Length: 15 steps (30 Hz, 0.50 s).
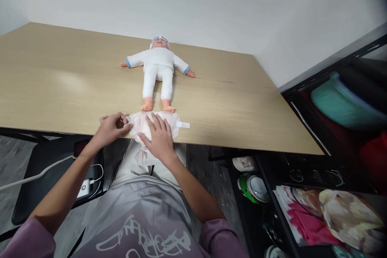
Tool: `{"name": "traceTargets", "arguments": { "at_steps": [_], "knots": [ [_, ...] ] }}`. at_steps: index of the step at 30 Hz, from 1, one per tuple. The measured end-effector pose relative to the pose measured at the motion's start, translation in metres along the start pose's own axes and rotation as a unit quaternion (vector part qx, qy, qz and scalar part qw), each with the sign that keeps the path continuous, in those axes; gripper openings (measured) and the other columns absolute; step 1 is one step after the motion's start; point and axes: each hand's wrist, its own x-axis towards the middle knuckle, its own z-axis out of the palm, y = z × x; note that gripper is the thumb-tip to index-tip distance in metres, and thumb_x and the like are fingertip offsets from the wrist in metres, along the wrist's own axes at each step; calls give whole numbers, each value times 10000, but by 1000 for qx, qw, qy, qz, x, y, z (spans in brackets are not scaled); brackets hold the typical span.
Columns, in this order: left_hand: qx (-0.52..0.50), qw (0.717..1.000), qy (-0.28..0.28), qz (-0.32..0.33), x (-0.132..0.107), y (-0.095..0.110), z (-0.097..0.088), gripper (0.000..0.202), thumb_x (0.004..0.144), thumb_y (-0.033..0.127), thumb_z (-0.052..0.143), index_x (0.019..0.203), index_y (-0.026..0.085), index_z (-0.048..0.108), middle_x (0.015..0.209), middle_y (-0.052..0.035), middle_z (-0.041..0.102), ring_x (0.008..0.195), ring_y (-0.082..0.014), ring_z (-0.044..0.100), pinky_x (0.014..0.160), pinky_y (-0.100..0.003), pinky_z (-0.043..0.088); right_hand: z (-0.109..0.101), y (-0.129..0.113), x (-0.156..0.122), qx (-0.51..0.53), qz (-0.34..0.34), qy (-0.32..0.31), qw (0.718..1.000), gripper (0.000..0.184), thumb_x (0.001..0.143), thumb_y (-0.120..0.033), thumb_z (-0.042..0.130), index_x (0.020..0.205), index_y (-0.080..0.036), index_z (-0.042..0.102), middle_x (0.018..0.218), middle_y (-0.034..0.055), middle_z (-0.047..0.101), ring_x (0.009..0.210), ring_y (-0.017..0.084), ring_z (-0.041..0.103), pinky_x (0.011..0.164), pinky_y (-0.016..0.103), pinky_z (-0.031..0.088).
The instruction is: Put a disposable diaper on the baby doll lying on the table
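Observation:
A thin white diaper [175, 120] lies spread out at the table's front edge, one end hanging over toward my lap. One white side tab sticks out to its right. My left hand [113, 128] pinches the left edge of the diaper between thumb and fingers. Flat on the middle of it rests my right hand [159, 137], fingers spread. Just beyond the diaper a baby doll [158, 66] in white clothes lies on its back, arms stretched out, bare feet toward me. A white cap with blue lettering covers the top of its head.
The wooden table [226, 105] runs up to a white wall. At left stands a black chair [45, 169] with a white charger [85, 187] and cable. A dark shelf at right holds a teal container [344, 100], jars, pink cloth [311, 219] and bags.

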Motion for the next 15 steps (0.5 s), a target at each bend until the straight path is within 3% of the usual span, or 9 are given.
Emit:
{"name": "traceTargets", "arguments": {
  "at_steps": [3, 7, 11, 15],
  "knots": [
    [-11, 1000, 10, -9, 2, -1, 4, 421, 876, 612, 842, 943, 251, 635, 748, 46, 660, 735, -213, 620, 984, -417, 450, 1, 0, 0, 2, -1, 4, 1000, 763, 1175, -674, 547, 1781, -214, 490, 1896, 140, 397, 1769, 336, 355, 1472, 601, 250],
    [-59, 998, 26, -28, 3, -2, 5, 516, 804, 618, 919, 1033, 250, 639, 867, 21, 707, 764, -206, 624, 896, -388, 489, 1, 0, 0, 3, 1, 1, 1000, 773, 1171, -673, 561, 1777, -198, 493, 1894, 147, 401, 1770, 338, 353, 1476, 599, 244],
    [-175, 983, -29, -44, 1, 1, -3, 601, 796, 677, 944, 1095, 242, 657, 930, -4, 710, 764, -191, 633, 764, -344, 507, 1, 0, 1, 2, 1, 0, 1000, 785, 1170, -670, 569, 1773, -173, 497, 1894, 162, 395, 1768, 348, 354, 1474, 602, 245],
    [-250, 965, -64, -54, 1, 5, -10, 605, 838, 728, 920, 1113, 241, 690, 1049, -59, 772, 927, -235, 719, 818, -352, 560, 1, 1, 0, 8, -1, 4, 1000, 770, 1171, -666, 566, 1779, -199, 492, 1893, 156, 399, 1771, 347, 351, 1469, 612, 252]
  ]
}}
